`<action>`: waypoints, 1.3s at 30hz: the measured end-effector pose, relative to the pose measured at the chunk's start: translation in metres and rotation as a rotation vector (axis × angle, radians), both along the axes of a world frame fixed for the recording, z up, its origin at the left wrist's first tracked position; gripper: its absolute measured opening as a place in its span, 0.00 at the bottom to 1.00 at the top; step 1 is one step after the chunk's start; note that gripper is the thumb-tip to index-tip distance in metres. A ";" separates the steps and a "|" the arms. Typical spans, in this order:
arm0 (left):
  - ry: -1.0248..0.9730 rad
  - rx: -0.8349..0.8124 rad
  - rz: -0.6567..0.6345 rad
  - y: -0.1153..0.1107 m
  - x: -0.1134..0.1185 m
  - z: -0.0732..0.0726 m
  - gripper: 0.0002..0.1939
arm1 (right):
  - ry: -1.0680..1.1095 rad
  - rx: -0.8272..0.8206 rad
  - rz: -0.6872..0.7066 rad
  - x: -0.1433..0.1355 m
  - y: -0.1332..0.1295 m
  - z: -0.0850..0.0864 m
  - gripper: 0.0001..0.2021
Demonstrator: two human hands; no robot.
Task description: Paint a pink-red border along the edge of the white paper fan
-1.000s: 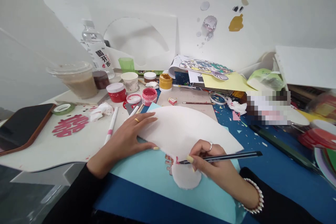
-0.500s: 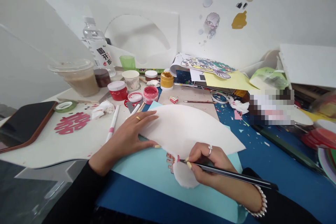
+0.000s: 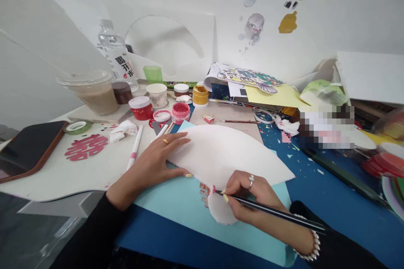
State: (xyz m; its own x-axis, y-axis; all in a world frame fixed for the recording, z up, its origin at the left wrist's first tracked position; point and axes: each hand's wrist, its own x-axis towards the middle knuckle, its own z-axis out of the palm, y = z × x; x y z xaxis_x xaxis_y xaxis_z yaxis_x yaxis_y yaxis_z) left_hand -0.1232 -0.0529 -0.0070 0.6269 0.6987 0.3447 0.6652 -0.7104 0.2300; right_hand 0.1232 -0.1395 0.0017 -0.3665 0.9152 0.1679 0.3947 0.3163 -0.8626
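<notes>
My left hand point(image 3: 158, 155) lies with its fingers stretched out on the left edge of a white fan-shaped cutout point(image 3: 227, 147), thumb along the lower rim. In a pinch, my right hand point(image 3: 252, 195) holds a thin paintbrush point(image 3: 274, 209) with a black, silver-striped handle. The brush tip meets the narrow neck of the cutout beside a small pink paint mark point(image 3: 213, 189). Below the neck the shape widens into a rounded end point(image 3: 222, 210). Reddish-brown strokes point(image 3: 204, 193) show on the light blue paper point(image 3: 176, 201) underneath.
An open pink paint jar point(image 3: 181, 113), a red jar point(image 3: 141, 109) and a yellow jar point(image 3: 200, 96) stand behind the cutout. A drink cup point(image 3: 94, 96) and water bottle point(image 3: 116, 59) are at left, near a phone point(image 3: 31, 147). Paper scraps dot the blue mat point(image 3: 318, 193).
The brush handle's rear end has swung slightly down and left, with the tip staying at the cutout's neck. My left hand keeps its place.
</notes>
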 end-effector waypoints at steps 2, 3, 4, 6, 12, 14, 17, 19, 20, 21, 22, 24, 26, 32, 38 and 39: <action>0.004 0.002 0.000 0.000 0.000 0.000 0.35 | -0.008 0.011 0.004 0.000 0.000 -0.001 0.03; 0.007 0.001 0.001 0.000 0.000 0.000 0.35 | -0.011 0.018 0.007 0.000 0.000 -0.002 0.03; 0.011 0.000 0.003 0.000 0.000 -0.001 0.35 | -0.014 0.024 0.008 0.000 0.000 -0.003 0.03; 0.015 -0.001 0.006 0.001 -0.001 0.000 0.35 | -0.010 0.039 0.007 0.000 0.001 -0.005 0.03; 0.016 0.007 0.004 0.000 -0.001 -0.001 0.35 | 0.021 0.047 0.005 0.000 0.001 -0.003 0.03; 0.011 0.008 0.002 0.000 -0.002 -0.001 0.35 | 0.019 0.017 -0.002 -0.001 0.001 -0.001 0.03; 0.003 0.006 -0.003 0.000 -0.002 -0.001 0.35 | 0.022 -0.014 -0.012 -0.001 0.000 0.000 0.02; 0.000 0.003 -0.006 0.000 -0.002 -0.001 0.35 | 0.024 -0.023 -0.017 -0.001 0.000 0.000 0.02; -0.001 0.003 -0.007 0.000 -0.002 -0.001 0.35 | 0.023 -0.028 -0.019 0.000 0.000 -0.001 0.02; -0.002 0.002 -0.007 0.000 -0.002 -0.001 0.35 | 0.019 -0.036 -0.021 0.000 0.000 -0.001 0.02; -0.003 0.002 -0.006 0.000 -0.001 -0.001 0.35 | 0.014 -0.042 -0.024 0.000 0.000 -0.001 0.02; -0.004 0.003 -0.002 0.000 -0.001 -0.001 0.35 | 0.007 -0.039 -0.025 0.000 0.000 -0.002 0.03; -0.004 0.003 -0.001 0.000 -0.001 -0.001 0.35 | 0.004 -0.029 -0.016 0.000 0.000 -0.001 0.03; -0.008 0.010 -0.002 0.001 -0.001 -0.001 0.35 | 0.037 -0.074 0.009 0.000 0.000 0.000 0.03; -0.009 0.000 0.001 0.000 -0.001 -0.001 0.35 | -0.005 -0.035 -0.006 -0.001 -0.001 0.000 0.03; -0.008 -0.001 0.002 0.000 -0.001 -0.001 0.35 | -0.005 -0.033 -0.003 0.000 -0.001 0.000 0.03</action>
State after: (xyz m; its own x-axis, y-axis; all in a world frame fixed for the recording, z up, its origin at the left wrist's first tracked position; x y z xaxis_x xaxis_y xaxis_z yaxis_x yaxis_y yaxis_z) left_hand -0.1242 -0.0531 -0.0082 0.6226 0.7002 0.3493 0.6647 -0.7088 0.2361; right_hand 0.1228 -0.1400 0.0015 -0.3645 0.9213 0.1354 0.4000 0.2862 -0.8707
